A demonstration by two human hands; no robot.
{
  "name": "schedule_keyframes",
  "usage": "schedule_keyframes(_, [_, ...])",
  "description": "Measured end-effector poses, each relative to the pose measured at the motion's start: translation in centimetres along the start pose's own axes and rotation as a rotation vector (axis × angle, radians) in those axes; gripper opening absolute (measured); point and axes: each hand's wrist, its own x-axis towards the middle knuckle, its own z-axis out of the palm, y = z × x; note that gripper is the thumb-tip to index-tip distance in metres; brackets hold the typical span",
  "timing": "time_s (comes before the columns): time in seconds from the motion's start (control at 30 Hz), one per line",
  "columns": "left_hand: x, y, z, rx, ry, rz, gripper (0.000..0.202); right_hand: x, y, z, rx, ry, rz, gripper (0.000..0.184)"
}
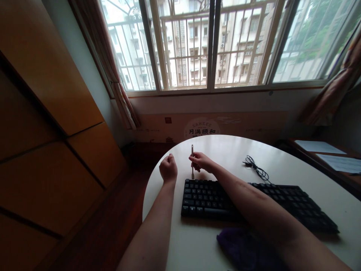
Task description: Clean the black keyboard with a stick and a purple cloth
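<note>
My right hand (202, 162) pinches a slim, pale small brush (192, 162) between thumb and fingers. The brush stands nearly upright, its narrow holed end up and its wider head down, close to the back left corner of a black keyboard (208, 197). Whether the head touches the keys is hard to tell. My right forearm crosses over the keyboard and hides part of its middle. To the left, my left hand (168, 168) is closed in a fist near the table's left edge, with nothing showing in it.
A purple cloth (235, 244) lies in front of the keyboard, partly under my right arm. The keyboard's coiled black cable (258, 169) rests behind it on the round white table (158, 210). Papers (320, 147) lie on a dark surface at right. A wooden cabinet (36, 177) stands at left.
</note>
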Motion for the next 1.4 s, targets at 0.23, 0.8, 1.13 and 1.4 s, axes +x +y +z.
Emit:
schedule_keyframes(0.23, [0.1,-0.4,0.6,-0.055,0.088,0.021,0.041,-0.3,0.3,-0.1,0.069,-0.197,0.015,0.029])
schedule_keyframes(0.8, [0.2,-0.5,0.6,-0.106,0.078,0.016,0.039,-0.2,0.0,0.6,-0.020,-0.093,-0.080,0.030])
schedule_keyframes(1.13, [0.5,-0.8,1.0,-0.114,0.078,-0.004,0.040,-0.3,0.3,0.7,0.043,-0.156,-0.060,0.032])
schedule_keyframes(1.4, [0.6,-0.5,1.1,-0.120,0.072,0.029,0.039,1.1,-2.2,-0.6,0.297,0.210,-0.125,0.020])
